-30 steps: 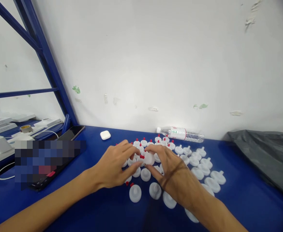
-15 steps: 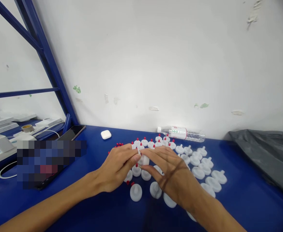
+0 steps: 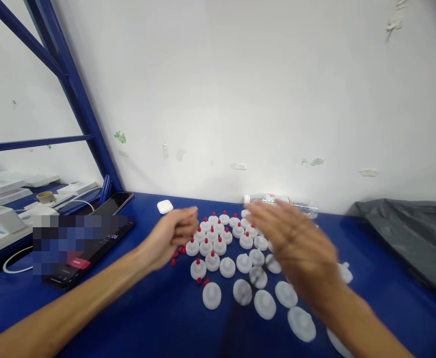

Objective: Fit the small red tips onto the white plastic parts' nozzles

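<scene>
My left hand (image 3: 176, 232) is held above the blue table, left of the grouped lids, with its fingers curled in. What it holds, if anything, is hidden. My right hand (image 3: 296, 243), blurred by motion, hovers over the lids on the right with its fingers stretched out; nothing shows in it. Several round white plastic lids with spouts, such as this one with a red tip (image 3: 198, 269), stand in a group between the hands. Nearer to me and to the right lie bare-spout lids (image 3: 212, 296). Loose red caps (image 3: 174, 261) lie beneath my left hand.
A white earbud-type case (image 3: 164, 207) sits behind my left hand. A clear plastic bottle (image 3: 303, 208) lies along the wall. At left are a phone (image 3: 109, 236), cables and white boxes (image 3: 1, 186). Dark sheeting (image 3: 407, 238) covers the right side.
My hands, together on a white lid before, have come apart. The left hand moved left and closed; the right moved right, its fingers stretched. The lids between them are now uncovered.
</scene>
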Demonstrator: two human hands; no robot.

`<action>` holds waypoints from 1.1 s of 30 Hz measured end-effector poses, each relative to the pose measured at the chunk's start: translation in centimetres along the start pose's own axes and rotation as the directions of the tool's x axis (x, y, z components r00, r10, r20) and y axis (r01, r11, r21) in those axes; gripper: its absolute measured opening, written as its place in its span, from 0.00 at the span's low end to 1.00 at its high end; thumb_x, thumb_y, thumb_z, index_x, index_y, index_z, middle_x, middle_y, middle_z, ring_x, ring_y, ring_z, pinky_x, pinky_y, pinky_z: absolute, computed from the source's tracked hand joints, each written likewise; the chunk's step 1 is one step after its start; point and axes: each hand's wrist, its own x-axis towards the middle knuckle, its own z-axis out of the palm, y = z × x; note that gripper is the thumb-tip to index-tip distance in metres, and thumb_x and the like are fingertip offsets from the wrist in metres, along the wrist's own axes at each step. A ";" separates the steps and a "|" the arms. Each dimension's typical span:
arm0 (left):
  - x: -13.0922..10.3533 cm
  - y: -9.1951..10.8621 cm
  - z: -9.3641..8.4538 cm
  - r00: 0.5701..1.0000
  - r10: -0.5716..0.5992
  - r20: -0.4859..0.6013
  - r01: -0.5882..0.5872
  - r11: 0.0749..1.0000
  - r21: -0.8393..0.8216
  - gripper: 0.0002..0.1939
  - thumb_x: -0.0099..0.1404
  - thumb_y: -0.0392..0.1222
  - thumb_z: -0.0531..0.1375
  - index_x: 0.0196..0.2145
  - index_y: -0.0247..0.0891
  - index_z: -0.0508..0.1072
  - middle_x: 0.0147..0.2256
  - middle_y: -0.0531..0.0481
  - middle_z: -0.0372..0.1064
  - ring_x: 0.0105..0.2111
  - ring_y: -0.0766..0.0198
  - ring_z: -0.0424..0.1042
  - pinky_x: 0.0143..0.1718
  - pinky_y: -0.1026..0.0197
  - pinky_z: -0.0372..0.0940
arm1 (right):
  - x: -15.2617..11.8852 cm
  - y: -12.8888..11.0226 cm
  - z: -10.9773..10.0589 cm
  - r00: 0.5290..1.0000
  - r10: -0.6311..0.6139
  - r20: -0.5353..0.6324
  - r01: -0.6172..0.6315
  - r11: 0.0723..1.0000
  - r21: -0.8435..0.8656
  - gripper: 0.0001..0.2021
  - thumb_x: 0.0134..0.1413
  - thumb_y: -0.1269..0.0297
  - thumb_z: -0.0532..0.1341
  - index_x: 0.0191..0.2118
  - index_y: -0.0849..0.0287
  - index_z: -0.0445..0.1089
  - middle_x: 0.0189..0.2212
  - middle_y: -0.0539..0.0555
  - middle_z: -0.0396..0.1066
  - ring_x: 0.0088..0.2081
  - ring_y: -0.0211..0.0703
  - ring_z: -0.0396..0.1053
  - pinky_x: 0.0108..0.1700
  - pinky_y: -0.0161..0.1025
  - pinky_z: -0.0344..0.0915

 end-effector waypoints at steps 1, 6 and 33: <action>0.3 0.3 -0.7 0.997 0.043 -0.059 -0.040 0.998 0.054 0.23 0.67 0.51 0.55 0.22 0.41 0.49 0.21 0.60 0.37 0.21 0.68 0.35 0.20 0.62 0.33 | -0.3 0.8 -0.3 0.998 0.058 -0.016 -0.058 0.998 -0.030 0.20 0.63 0.79 0.55 0.57 0.57 0.67 0.54 0.55 0.73 0.56 0.48 0.70 0.63 0.53 0.64; 1.1 0.4 -2.3 0.856 0.502 -0.124 -0.244 0.604 0.759 0.22 0.73 0.49 0.47 0.22 0.41 0.53 0.21 0.56 0.49 0.24 0.64 0.52 0.26 0.60 0.50 | -1.1 1.9 0.5 0.940 0.338 -0.055 -0.341 0.937 -0.079 0.10 0.62 0.69 0.61 0.48 0.54 0.71 0.47 0.52 0.76 0.47 0.46 0.75 0.51 0.46 0.73; 2.3 -1.9 -4.3 0.961 0.232 -0.149 0.189 -0.162 0.969 0.12 0.67 0.38 0.53 0.36 0.39 0.77 0.37 0.41 0.74 0.43 0.48 0.71 0.28 0.57 0.60 | -2.1 -0.5 3.3 0.813 0.305 0.495 -0.357 0.934 0.012 0.09 0.65 0.68 0.58 0.37 0.54 0.76 0.32 0.50 0.77 0.38 0.46 0.71 0.53 0.53 0.59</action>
